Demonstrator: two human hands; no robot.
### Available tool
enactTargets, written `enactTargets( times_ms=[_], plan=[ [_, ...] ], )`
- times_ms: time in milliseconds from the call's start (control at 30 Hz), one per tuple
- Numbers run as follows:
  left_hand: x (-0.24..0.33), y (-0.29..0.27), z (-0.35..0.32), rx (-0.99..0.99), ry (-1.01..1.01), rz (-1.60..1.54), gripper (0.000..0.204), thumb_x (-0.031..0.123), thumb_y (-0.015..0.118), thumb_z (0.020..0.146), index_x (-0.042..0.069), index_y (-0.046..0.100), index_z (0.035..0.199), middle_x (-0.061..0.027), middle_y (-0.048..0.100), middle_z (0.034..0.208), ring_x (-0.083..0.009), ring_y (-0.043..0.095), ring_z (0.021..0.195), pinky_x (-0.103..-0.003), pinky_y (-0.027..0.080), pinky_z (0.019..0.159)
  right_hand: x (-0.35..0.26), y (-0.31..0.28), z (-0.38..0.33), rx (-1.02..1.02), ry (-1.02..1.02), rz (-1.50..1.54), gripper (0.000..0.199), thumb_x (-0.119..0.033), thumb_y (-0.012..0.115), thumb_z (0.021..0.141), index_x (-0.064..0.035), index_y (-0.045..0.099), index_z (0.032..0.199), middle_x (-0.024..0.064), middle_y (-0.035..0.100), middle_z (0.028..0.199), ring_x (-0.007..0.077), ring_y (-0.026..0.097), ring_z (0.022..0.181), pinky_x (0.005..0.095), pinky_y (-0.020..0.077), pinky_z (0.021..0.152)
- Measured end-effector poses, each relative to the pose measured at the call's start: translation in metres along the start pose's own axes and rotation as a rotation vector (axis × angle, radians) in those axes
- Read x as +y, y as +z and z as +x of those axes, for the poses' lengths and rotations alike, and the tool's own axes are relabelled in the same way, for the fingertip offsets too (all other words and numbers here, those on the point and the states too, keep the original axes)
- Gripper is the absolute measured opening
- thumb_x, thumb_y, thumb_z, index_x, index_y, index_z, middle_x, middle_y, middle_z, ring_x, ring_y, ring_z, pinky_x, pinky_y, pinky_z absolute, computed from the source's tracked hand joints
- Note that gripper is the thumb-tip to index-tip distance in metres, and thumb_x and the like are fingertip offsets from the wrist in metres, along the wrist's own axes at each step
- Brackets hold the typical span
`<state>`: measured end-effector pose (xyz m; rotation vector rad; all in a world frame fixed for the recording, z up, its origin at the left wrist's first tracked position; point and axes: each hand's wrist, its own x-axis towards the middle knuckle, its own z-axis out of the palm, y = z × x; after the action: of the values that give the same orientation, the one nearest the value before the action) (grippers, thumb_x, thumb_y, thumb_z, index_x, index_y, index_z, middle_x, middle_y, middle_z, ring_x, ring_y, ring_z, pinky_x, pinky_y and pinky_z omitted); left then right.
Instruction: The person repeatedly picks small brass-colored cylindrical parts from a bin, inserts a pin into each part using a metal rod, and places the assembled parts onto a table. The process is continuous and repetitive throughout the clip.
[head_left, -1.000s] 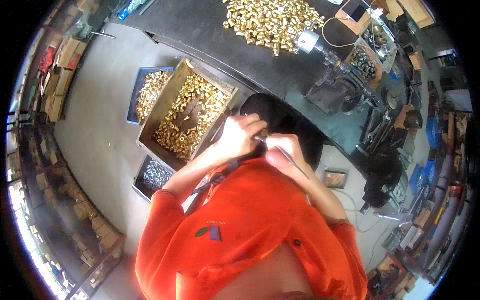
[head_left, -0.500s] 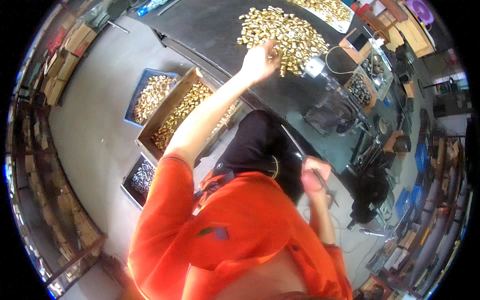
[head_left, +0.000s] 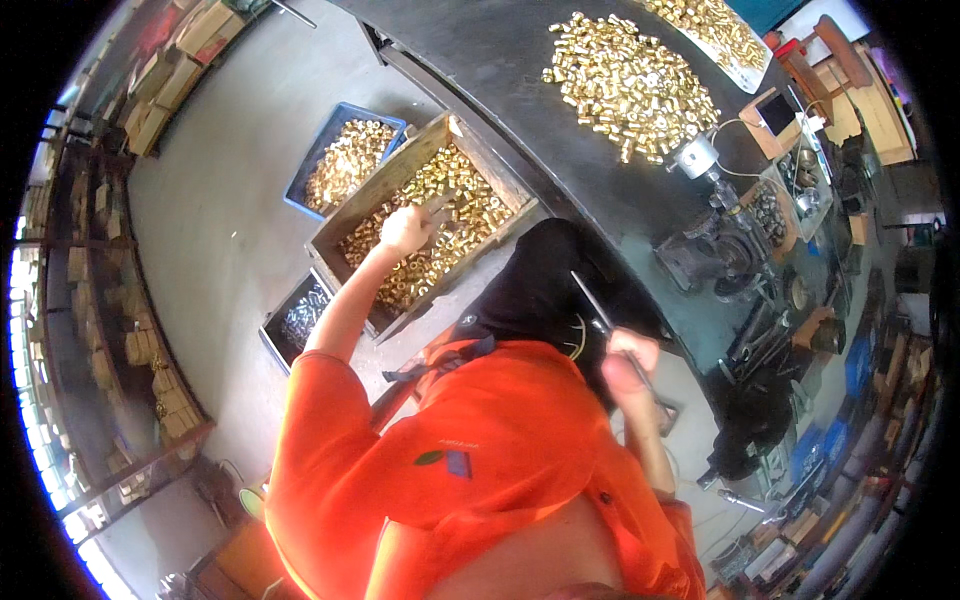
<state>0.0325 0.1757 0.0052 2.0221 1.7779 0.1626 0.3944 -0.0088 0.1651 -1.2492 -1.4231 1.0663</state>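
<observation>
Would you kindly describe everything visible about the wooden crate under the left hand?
The wooden crate is a long, open-topped box of plain brownish boards, with thick walls. It sits on the grey floor beside the dark workbench, lying at a slant in the picture. It is largely filled with small shiny brass-coloured parts, piled loosely. The left hand reaches down into it, over the pile. A blue bin of similar parts stands next to it.

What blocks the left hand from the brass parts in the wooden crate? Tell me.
Nothing visible. The left hand is already over the open wooden crate, right at the brass parts, with no lid or other thing between them.
</observation>
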Motion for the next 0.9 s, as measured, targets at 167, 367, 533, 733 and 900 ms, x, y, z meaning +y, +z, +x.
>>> enactTargets(
  times_ms=[167, 367, 533, 733, 900],
  plan=[
    [-0.026, 0.03, 0.004, -0.042, -0.085, 0.261, 0.024, 0.019, 0.06, 0.074, 0.011, 0.066, 0.096, -0.0156, 0.067, 0.089, -0.033, 0.064, 0.085, -0.044, 0.052, 0.075, -0.005, 0.001, 0.001, -0.033, 0.01, -0.083, 0.059, -0.049, 0.062, 0.079, -0.0046, 0.03, 0.056, 0.0003, 0.029, 0.055, 0.0107, 0.029, 0.051, 0.0293, 0.0208, 0.047],
    [-0.012, 0.019, 0.01, -0.175, -0.023, 0.408, 0.02, 0.017, 0.06, 0.071, 0.007, 0.066, 0.088, -0.0165, 0.067, 0.091, -0.03, 0.067, 0.086, -0.04, 0.053, 0.072, 0.002, 0.0, -0.005, -0.018, -0.003, -0.09, 0.04, -0.025, 0.061, 0.071, -0.0036, 0.031, 0.056, 0.0025, 0.028, 0.054, 0.0113, 0.029, 0.05, 0.0292, 0.0215, 0.046],
    [0.001, 0.001, 0.013, -0.295, 0.045, 0.506, 0.024, 0.021, 0.062, 0.069, 0.006, 0.069, 0.086, -0.0157, 0.068, 0.092, -0.0289, 0.067, 0.087, -0.039, 0.053, 0.073, -0.005, 0.002, -0.004, -0.029, -0.019, -0.117, 0.021, -0.006, 0.052, 0.061, -0.0027, 0.032, 0.056, 0.004, 0.029, 0.053, 0.012, 0.03, 0.049, 0.0288, 0.0226, 0.046],
    [0.063, -0.059, -0.014, -0.158, -0.066, -0.721, 0.03, 0.021, 0.061, 0.079, -0.004, 0.059, 0.094, -0.0115, 0.064, 0.071, -0.0184, 0.061, 0.059, -0.029, 0.047, 0.053, -0.017, -0.002, 0.002, -0.094, -0.015, -0.116, 0.042, -0.03, 0.063, 0.073, -0.004, 0.034, 0.057, 0.005, 0.031, 0.054, 0.0165, 0.034, 0.048, 0.0315, 0.025, 0.046],
    [0.168, -0.076, -0.076, -0.593, 0.002, -1.501, 0.027, 0.022, 0.057, 0.081, -0.004, 0.056, 0.087, -0.0107, 0.055, 0.055, -0.0189, 0.053, 0.043, -0.029, 0.045, 0.047, -0.02, 0.006, 0.017, -0.153, -0.059, -0.123, 0.057, -0.05, 0.061, 0.079, -0.0043, 0.036, 0.058, 0.006, 0.033, 0.055, 0.019, 0.035, 0.047, 0.0328, 0.0246, 0.046]
  ],
)
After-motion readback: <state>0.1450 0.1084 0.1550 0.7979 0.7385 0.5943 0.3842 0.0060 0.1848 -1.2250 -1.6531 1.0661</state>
